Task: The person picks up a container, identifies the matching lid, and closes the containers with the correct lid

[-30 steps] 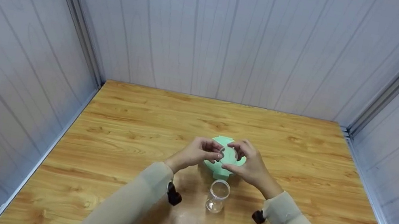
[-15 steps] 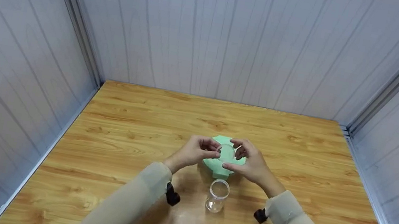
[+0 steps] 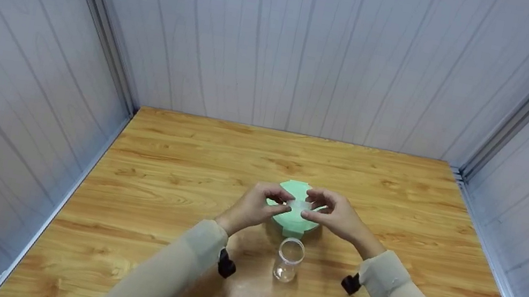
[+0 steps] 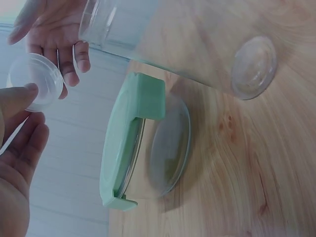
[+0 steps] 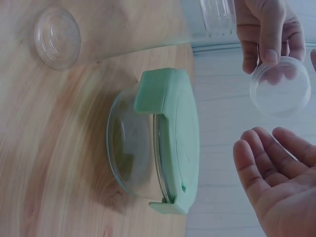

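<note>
A clear round lid is held up above the green-topped container, pinched between the thumb and fingers of my left hand. My right hand is beside the lid, its fingers loosely bent; in the right wrist view a gap shows between its fingertips and the lid. Nearer to me, a clear jar stands upright and uncovered on the table. Behind it sits a round glass food container with a green clip lid, partly hidden by both hands in the head view.
The wooden table is enclosed by pale panel walls at the back and both sides. Black wrist cameras, one at the left cuff and one at the right, hang below the sleeves.
The clear lid has tilted from showing its round face to looking flatter in the head view. My right hand has shifted slightly and turned. The jar and container have not moved.
</note>
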A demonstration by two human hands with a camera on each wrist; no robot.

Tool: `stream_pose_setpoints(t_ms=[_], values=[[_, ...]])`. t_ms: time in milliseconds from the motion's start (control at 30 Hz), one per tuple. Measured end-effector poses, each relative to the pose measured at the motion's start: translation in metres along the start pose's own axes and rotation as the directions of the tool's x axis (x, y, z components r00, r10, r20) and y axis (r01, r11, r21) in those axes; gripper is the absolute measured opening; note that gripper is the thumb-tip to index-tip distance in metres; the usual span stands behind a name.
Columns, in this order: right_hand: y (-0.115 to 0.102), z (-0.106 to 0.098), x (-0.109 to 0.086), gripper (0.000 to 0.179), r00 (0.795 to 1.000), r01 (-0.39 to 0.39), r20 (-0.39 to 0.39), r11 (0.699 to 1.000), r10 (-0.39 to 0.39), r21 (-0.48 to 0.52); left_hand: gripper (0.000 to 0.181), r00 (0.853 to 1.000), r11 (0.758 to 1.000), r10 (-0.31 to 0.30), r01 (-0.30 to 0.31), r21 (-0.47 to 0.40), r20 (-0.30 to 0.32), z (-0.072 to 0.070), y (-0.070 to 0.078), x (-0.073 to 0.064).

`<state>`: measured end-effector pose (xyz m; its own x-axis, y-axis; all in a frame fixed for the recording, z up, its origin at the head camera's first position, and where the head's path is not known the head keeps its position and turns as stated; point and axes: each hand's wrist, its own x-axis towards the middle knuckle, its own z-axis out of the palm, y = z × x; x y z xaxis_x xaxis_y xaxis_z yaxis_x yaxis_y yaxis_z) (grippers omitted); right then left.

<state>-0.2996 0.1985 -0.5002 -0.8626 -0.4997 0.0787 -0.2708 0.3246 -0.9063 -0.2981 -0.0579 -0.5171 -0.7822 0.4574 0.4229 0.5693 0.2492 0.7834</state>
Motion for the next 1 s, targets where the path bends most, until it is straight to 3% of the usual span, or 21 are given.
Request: stream_pose_setpoints(t_ms=[133, 367, 600, 833, 1000], values=[[0.0012, -0.0015, 0.0008, 0.060, 1.000, -0.008, 0.029, 1.000, 0.008, -0.012, 0.017, 0.996, 0.995, 0.089, -0.088, 0.045, -0.016, 0.0007, -0.0024, -0.0024], [0.0001, -0.0009, 0.0032, 0.057, 0.997, -0.044, 0.057, 0.999, 0.043, 0.009, 0.016, 0.985, 0.982, 0.169, -0.164, 0.095, -0.043, 0.0017, -0.0051, -0.0066], [-0.0009, 0.0018, 0.0051, 0.048, 0.997, -0.021, 0.077, 1.000, 0.022, -0.022, 0.014, 0.968, 0.959, 0.245, -0.233, 0.160, -0.060, 0.0030, -0.0072, -0.0082], [-0.0002, 0.0052, 0.0074, 0.048, 0.997, -0.020, 0.077, 1.000, 0.021, -0.017, 0.014, 0.961, 0.953, 0.271, -0.258, 0.160, -0.060, 0.0050, -0.0072, -0.0086], [0.0005, 0.0065, 0.0072, 0.048, 0.998, -0.007, 0.067, 1.000, 0.008, -0.022, 0.018, 0.971, 0.964, 0.237, -0.229, 0.132, -0.045, 0.0043, -0.0078, -0.0095]])
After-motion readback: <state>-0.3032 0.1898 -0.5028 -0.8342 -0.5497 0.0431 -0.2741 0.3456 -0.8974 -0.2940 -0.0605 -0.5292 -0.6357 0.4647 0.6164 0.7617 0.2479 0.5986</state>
